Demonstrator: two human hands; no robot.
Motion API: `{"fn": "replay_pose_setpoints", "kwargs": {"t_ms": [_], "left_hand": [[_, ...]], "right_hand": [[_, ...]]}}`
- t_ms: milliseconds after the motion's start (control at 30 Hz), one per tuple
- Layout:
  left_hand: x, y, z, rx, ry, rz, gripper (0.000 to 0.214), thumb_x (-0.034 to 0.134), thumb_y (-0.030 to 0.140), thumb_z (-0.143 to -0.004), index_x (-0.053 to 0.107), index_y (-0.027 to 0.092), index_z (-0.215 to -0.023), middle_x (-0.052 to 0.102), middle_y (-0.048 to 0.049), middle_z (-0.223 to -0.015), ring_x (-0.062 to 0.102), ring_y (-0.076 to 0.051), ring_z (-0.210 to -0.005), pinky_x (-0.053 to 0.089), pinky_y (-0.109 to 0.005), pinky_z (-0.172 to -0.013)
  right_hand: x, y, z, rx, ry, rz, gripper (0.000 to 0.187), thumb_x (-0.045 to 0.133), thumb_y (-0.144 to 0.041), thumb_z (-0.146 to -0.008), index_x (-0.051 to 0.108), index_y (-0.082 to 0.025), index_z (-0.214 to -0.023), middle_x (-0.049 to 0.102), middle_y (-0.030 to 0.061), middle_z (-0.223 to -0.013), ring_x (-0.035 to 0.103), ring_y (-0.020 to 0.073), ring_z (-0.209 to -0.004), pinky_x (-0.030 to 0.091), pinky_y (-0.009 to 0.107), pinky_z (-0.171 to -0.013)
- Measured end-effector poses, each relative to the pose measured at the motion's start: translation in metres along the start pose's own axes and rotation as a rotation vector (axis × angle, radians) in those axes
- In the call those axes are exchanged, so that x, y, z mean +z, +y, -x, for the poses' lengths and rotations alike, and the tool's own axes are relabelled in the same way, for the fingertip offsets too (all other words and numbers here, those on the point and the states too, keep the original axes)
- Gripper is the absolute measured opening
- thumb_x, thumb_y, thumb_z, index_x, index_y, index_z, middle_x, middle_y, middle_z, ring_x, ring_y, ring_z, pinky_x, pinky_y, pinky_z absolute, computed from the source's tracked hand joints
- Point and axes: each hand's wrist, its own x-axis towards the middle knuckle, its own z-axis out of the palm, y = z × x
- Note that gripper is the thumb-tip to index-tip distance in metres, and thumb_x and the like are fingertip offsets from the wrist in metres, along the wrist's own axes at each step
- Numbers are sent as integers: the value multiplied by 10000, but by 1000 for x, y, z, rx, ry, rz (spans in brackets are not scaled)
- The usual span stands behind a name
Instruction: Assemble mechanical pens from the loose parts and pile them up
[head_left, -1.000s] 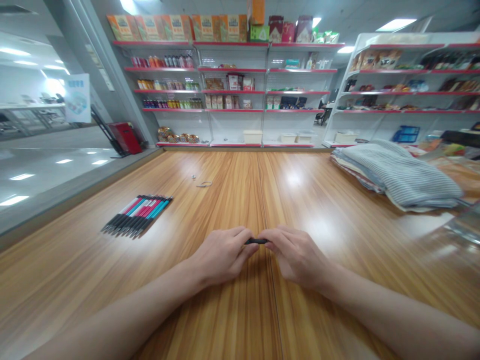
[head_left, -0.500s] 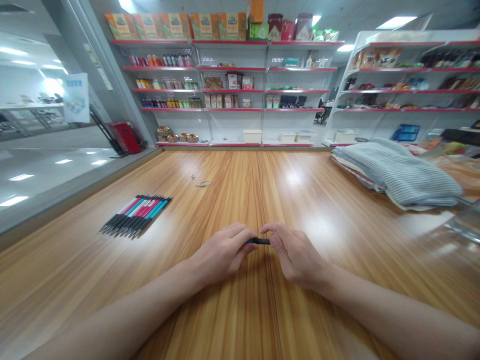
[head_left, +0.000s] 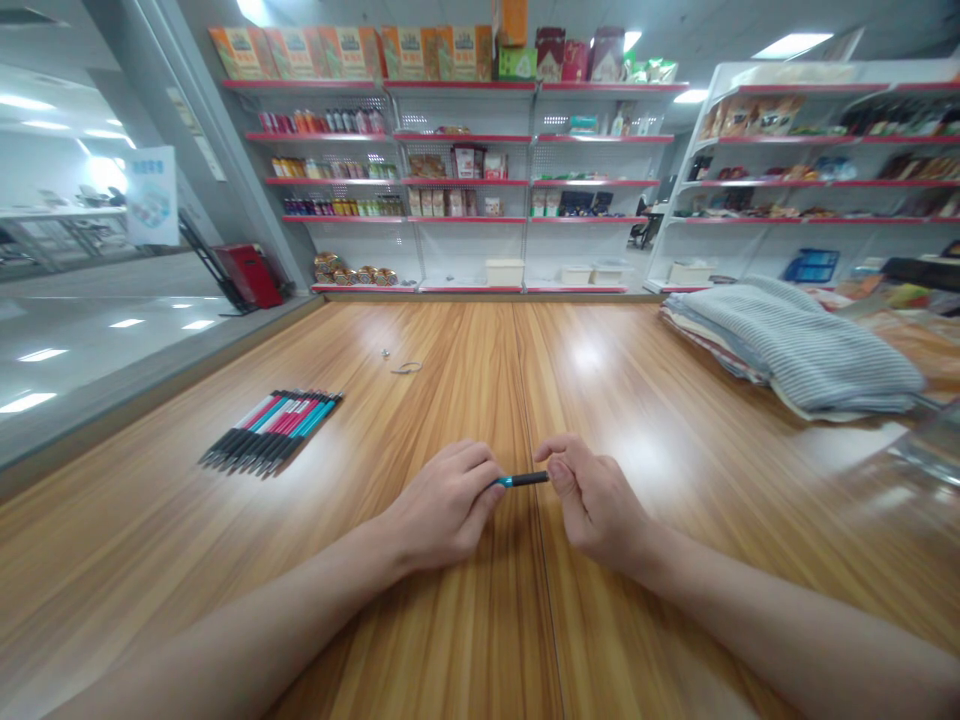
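Note:
Over the middle of the wooden table (head_left: 480, 390), a pen (head_left: 529, 479) with a blue barrel and black grip lies level between my two hands. My left hand (head_left: 450, 505) is closed around its blue end and hides that part. The black end reaches my right hand (head_left: 600, 500), whose thumb and curled fingers close at the tip; the tip itself is hidden. To the left lies a row of pens (head_left: 274, 432) in pink, blue and white with black grips, set side by side.
Farther back on the table are a thin curved ring-like piece (head_left: 406, 368) and a tiny shiny bit (head_left: 385, 353). Folded striped cloths (head_left: 810, 345) are stacked at the right, near a clear container (head_left: 934, 445). Stocked shelves (head_left: 465, 135) stand behind the table.
My hands have drawn slightly apart, the right one moving a little right and up. More of the pen, including its blue barrel, now shows between them.

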Motion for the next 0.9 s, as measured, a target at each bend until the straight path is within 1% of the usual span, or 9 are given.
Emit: {"fn": "replay_pose_setpoints", "kwargs": {"t_ms": [167,267,400,567,700,767,833,867,900], "left_hand": [[1,-1,0,-40,104,16,142,446,242,-917,562,166,-885,557,-77,-877,510,-194,-850,418,-335,-757],[0,0,0,-48,83,24,143,459,265,-913,567,170,-908,567,-74,-878,515,-196,-844,415,-337,-754],[-1,1,-1,-41,47,22,163,418,230,-931,562,168,-885,576,-66,-874,517,-189,-845,407,-336,-767],[3,-1,1,-74,68,52,110,463,237,-913,542,173,-870,575,-56,-842,521,-186,-821,409,-319,-741],[7,-2,3,-136,88,84,99,484,254,-902,511,176,-845,569,-35,-779,517,-170,-738,406,-295,-684],[7,-1,3,-135,99,113,90,479,248,-904,519,176,-938,581,-29,-787,523,-163,-730,408,-290,-688],[6,0,2,-125,100,162,201,471,246,-909,515,175,-1092,597,-23,-805,532,-155,-736,408,-284,-700],[5,0,1,-126,88,192,224,459,257,-918,528,173,-1114,595,-17,-784,530,-148,-721,404,-277,-691],[3,0,0,-140,70,228,223,438,277,-930,567,168,-1076,581,-8,-736,521,-139,-686,394,-266,-665]], "right_hand": [[0,1,-1,36,18,-56,124,356,-184,-952,442,-177,-1041,429,-45,-615,389,93,-476,277,231,-480],[1,1,-2,44,29,-73,111,358,-187,-951,435,-181,-1032,423,-47,-614,395,95,-481,281,233,-485],[1,3,-2,52,6,-62,134,354,-192,-950,433,-184,-1058,392,-57,-599,379,93,-456,279,238,-485],[-1,5,-1,17,-25,-21,177,354,-201,-949,453,-180,-1094,420,-51,-605,378,90,-444,271,241,-479],[0,4,-1,-12,-45,-4,186,362,-205,-946,460,-180,-1102,425,-53,-599,378,89,-438,270,238,-473],[0,4,-1,-39,-36,10,181,368,-201,-943,466,-183,-1094,441,-47,-613,385,88,-447,277,237,-476],[0,4,-1,-51,-4,17,173,372,-193,-940,469,-182,-1083,454,-43,-623,387,87,-449,280,235,-474],[0,4,-1,-52,19,17,166,374,-189,-939,471,-181,-1074,452,-43,-618,386,87,-447,279,234,-469],[-1,4,-1,-53,45,16,157,376,-185,-938,472,-180,-1062,451,-44,-610,386,87,-445,279,232,-464]]}}
